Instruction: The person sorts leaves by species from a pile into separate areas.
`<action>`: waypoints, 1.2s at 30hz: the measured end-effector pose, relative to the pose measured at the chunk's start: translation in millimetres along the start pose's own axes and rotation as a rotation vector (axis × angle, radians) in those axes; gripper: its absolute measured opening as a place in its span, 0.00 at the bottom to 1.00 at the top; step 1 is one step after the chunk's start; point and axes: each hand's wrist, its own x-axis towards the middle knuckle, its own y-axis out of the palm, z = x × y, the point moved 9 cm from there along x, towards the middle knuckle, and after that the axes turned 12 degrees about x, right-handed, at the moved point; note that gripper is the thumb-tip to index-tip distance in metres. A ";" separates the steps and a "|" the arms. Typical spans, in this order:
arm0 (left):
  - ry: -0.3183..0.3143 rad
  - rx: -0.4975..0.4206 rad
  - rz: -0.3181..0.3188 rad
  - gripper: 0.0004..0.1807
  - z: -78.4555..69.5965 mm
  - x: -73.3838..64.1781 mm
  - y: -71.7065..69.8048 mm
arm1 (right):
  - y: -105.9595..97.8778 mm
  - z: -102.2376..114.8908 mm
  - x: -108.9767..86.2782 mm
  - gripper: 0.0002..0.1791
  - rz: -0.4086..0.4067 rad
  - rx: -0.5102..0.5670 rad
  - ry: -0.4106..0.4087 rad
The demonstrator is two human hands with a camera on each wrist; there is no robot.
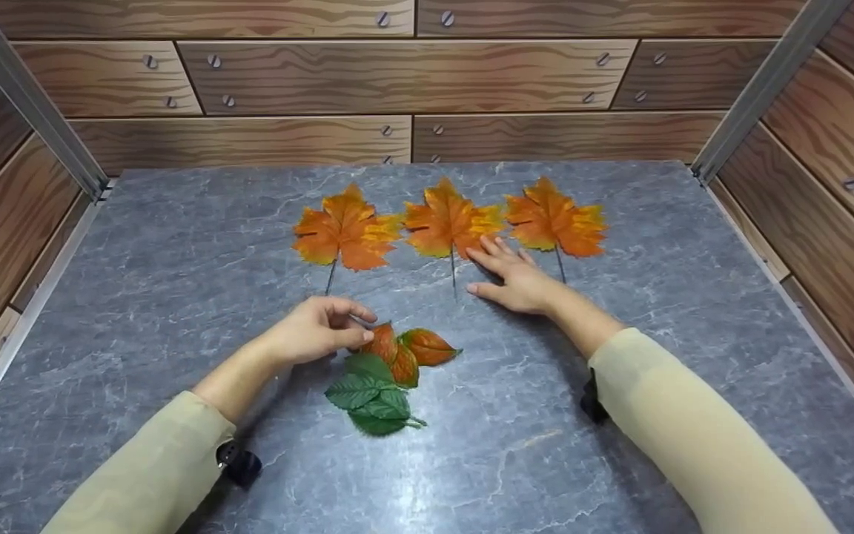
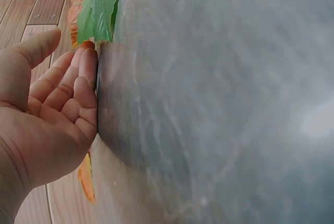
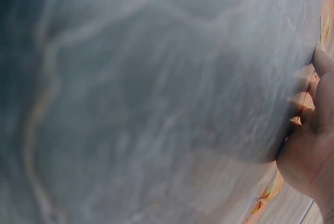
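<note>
Three orange-yellow maple leaves with dark stems lie in a row: a left one (image 1: 344, 231), a middle one (image 1: 445, 219) and a right one (image 1: 557, 222). Fingertips of my right hand (image 1: 516, 280) rest at the middle leaf's lower right edge, fingers spread. Nearer me lies a cluster of small leaves, red-orange ones (image 1: 427, 347) above green ones (image 1: 369, 397). Beside its upper left leaf is my left hand (image 1: 312, 330), fingers loosely bent. In the left wrist view the thumb stands apart from the fingers, whose tips meet the cluster's edge near a green leaf (image 2: 99, 10).
Everything lies on a grey marbled tabletop (image 1: 212, 245). Wood-patterned panels (image 1: 397, 74) rise behind it and at both sides, with metal posts (image 1: 768, 96) at the back corners. Dark wrist devices (image 1: 240, 463) sit at the sleeve cuffs.
</note>
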 end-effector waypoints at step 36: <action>0.014 -0.112 -0.003 0.16 6.6 6.0 -0.1 | 0.0 -0.9 0.4 0.42 0.000 -0.002 0.002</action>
